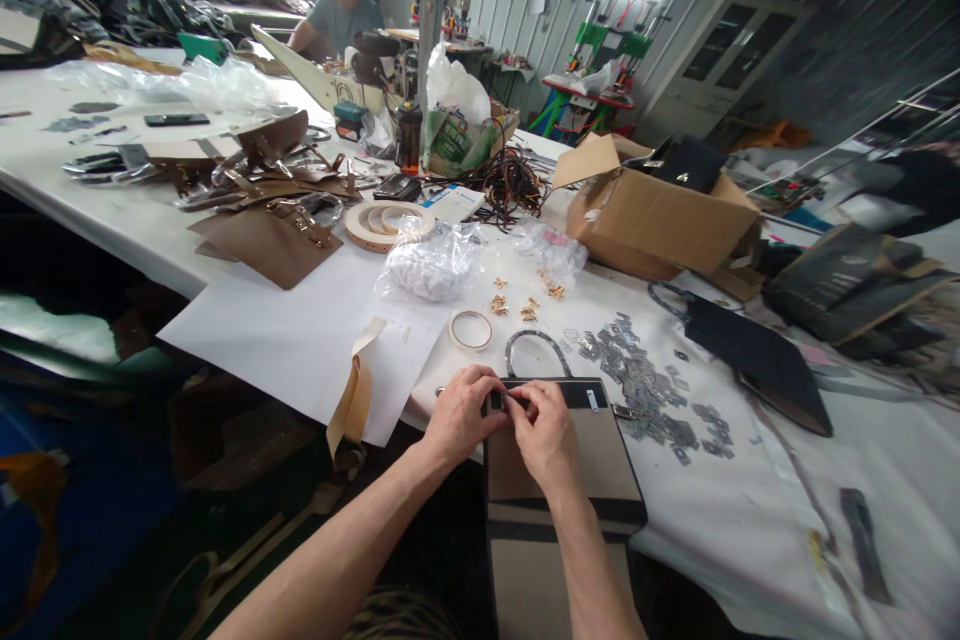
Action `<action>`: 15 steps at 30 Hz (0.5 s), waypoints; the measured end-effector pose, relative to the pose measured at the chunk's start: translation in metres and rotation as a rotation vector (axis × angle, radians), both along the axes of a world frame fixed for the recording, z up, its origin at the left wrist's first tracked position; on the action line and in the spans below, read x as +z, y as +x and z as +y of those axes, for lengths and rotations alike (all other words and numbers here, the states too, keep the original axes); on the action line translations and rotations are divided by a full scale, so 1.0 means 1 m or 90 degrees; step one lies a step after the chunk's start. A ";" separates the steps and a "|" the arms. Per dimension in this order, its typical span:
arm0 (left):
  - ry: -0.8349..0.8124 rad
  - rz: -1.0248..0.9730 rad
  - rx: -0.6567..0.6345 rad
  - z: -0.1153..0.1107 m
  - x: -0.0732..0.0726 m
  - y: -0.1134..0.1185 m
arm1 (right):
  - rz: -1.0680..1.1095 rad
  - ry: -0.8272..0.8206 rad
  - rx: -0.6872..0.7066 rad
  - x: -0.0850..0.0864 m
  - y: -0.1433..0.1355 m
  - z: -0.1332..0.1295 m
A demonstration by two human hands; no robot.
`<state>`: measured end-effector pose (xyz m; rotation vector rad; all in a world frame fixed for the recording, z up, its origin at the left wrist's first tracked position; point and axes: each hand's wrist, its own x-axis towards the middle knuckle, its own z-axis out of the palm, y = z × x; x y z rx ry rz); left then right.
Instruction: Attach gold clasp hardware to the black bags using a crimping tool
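A taupe bag piece with black trim (600,455) lies at the table's front edge, its wrapped handle (538,335) arching away from me. Both hands meet at its black top band. My left hand (466,410) has its fingers closed at the band's left part, by a small dark opening. My right hand (541,425) is pinched right beside it; whatever the fingertips hold is too small to make out. A small pale strip (592,401) sits on the band to the right, and a metal buckle (624,412) sticks out at the bag's right side.
Flat grey metal plates (637,375) are scattered right of the bag. Beyond it are a tape roll (470,330), gold-coloured fittings (499,304) and a plastic bag (431,265). A cardboard box (660,220) and a black bag piece (757,350) lie right. A person (345,10) sits far back.
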<state>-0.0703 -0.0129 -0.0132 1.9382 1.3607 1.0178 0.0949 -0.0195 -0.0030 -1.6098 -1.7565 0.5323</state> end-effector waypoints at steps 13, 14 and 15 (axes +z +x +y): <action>-0.116 -0.005 -0.018 0.016 0.008 -0.004 | 0.034 -0.018 0.004 -0.006 0.003 -0.001; -0.113 -0.007 -0.020 0.017 0.008 -0.004 | 0.038 -0.011 -0.004 -0.007 0.002 -0.002; -0.111 -0.010 -0.022 0.017 0.008 -0.004 | 0.043 -0.002 -0.010 -0.008 0.001 -0.003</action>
